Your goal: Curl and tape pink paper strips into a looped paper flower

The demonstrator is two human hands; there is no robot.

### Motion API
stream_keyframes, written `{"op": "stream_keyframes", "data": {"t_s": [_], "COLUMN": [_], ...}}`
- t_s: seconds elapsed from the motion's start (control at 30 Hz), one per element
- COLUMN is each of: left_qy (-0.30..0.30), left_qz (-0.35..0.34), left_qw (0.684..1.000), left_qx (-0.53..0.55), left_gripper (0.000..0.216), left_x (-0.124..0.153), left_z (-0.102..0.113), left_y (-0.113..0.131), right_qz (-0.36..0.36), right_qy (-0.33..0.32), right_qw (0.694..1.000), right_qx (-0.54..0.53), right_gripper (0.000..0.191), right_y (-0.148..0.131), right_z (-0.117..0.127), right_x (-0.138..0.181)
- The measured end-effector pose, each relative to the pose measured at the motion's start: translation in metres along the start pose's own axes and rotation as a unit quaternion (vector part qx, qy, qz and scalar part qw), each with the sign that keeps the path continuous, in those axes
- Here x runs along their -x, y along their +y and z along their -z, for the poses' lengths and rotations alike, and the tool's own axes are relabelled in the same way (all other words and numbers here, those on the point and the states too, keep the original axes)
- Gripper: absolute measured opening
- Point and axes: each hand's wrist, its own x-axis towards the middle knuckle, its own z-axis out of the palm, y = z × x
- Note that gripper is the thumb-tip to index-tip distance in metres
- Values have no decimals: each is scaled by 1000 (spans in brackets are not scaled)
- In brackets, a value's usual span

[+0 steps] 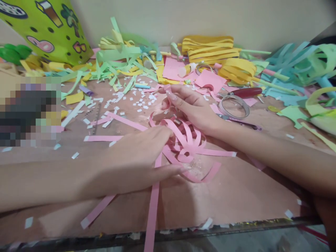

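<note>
A cluster of looped pink paper strips (pixel 187 140) lies in the middle of the table. My left hand (pixel 141 157) rests on its near left side, fingers curled over the strips and thumb stretched along the bottom edge. My right hand (pixel 190 105) sits at the far side of the cluster, fingers bent and pinching a pink strip end near its fingertips. Long pink strips (pixel 153 210) trail from the cluster toward the front edge of the table.
Scissors with a red handle (pixel 237 101) lie just right of my right hand. Piles of green (pixel 118 56), yellow (pixel 210 49) and blue paper strips (pixel 288 66) fill the back. Small white scraps (pixel 136 98) litter the surface. A green patterned bag (pixel 49 28) stands at the back left.
</note>
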Motion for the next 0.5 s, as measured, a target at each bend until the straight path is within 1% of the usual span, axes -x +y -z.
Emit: {"op": "stream_keyframes", "data": {"t_s": [0.03,0.1,0.13,0.2,0.27,0.4,0.43,0.5], "left_qy": [-18,-35,-33,-10,9,-3,-8,-8], "left_qz": [7,-12,-36,-93,-120,-102,-95,-81], "left_qw": [1000,998,997,993,991,995,995,989], "left_qx": [-23,-60,-67,-67,-51,-10,20,123], "left_gripper": [40,37,30,18,14,10,10,10], "left_x": [-5,-15,-19,-24,-25,-25,-25,-27], "left_z": [-3,-5,-5,-4,-4,-3,-3,-3], "left_y": [1,3,4,5,3,-1,-2,-1], "right_qz": [5,14,18,23,30,50,57,75], "right_qy": [9,25,31,43,63,107,116,139], "right_qw": [1000,999,999,998,996,986,983,979], "right_qx": [6,17,24,40,61,117,127,126], "right_gripper": [31,32,33,33,35,39,39,35], "right_y": [0,1,1,1,2,3,3,1], "right_z": [1,2,2,3,4,7,7,7], "right_x": [-1,-2,-2,-3,-3,-5,-5,-6]}}
